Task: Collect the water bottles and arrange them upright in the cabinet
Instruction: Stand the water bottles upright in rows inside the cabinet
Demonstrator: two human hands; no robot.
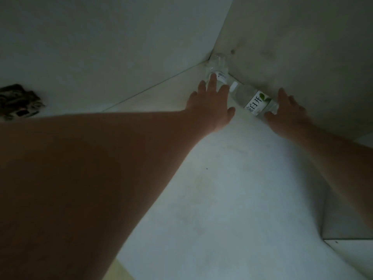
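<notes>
Dim view inside a pale cabinet point(232, 188), both bare arms reaching toward the far corner at about 1 o'clock.

Left hand point(212, 104): fingers spread and extended, flat against the lower part of an upright clear water bottle point(218, 66) that stands right in the corner where the back and side walls meet. Fingertips point(212, 79) overlap its label (small barcode-type print visible beside them). Thumb sticks out to the hand's 3 o'clock, not wrapped round the bottle. Looks like a touch rather than a closed grip, but the far side of the bottle is hidden, so can't tell for sure.

Right hand point(288, 112): open, fingers splayed, curving over the base end of a second bottle point(250, 100). This one lies on its side along the foot of the right-hand wall, white cap pointing to 10 o'clock, almost touching the upright bottle; white label w/ black characters and a green leaf faces up. Thumb sits on the near side of the base, fingers on the wall side; whether it's actually squeezed, can't tell.

Shelf floor otherwise bare, w/ faint stains. Dark, patterned object point(18, 102) at 9 o'clock, too blurred to identify.
</notes>
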